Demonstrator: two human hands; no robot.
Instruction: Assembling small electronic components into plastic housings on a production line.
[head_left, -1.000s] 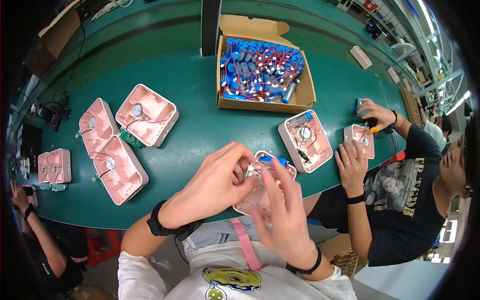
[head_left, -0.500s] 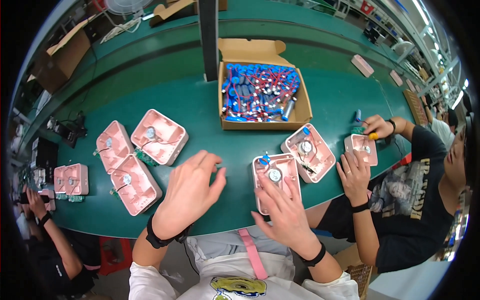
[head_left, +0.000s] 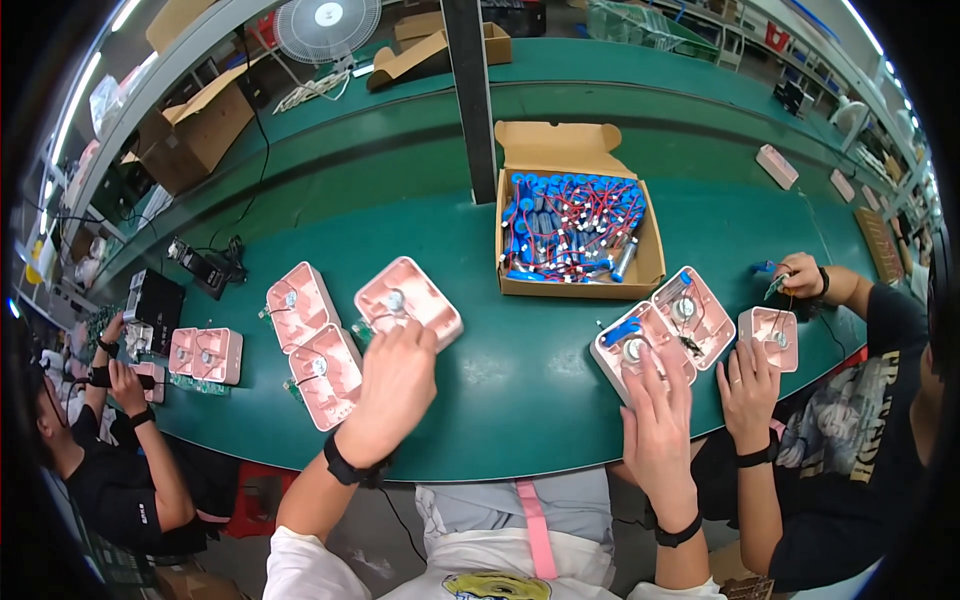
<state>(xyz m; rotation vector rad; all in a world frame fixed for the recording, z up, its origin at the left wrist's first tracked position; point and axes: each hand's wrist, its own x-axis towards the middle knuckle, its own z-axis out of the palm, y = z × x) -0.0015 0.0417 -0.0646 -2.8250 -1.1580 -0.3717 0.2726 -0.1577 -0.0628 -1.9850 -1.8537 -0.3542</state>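
My left hand (head_left: 395, 385) has its fingers curled over the near wall of a pink plastic housing (head_left: 445, 318), by the green circuit board at its edge. A round silver speaker sits inside; the fingertips are partly hidden. On the right, my right hand (head_left: 660, 420) lies with fingers stretched out over another pink housing (head_left: 612, 368), which holds a blue battery (head_left: 622, 331) and a speaker. This one rests against a third pink housing (head_left: 722, 335) with a battery in it. Two more pink housings (head_left: 308, 335) (head_left: 345, 345) lie left of my left hand.
A cardboard box (head_left: 580, 289) full of blue wired batteries stands behind, beside a dark post (head_left: 470, 110). At right, a co-worker's hands (head_left: 750, 395) handle a pink housing (head_left: 788, 355) and a circuit board. Another co-worker sits left, near two pink housings (head_left: 232, 360) and a black adapter (head_left: 200, 268).
My left hand has moved from the bare table to the far pink housing and taken hold of its near edge. My right hand has slid its housing right, against the neighbouring one. The view has shifted.
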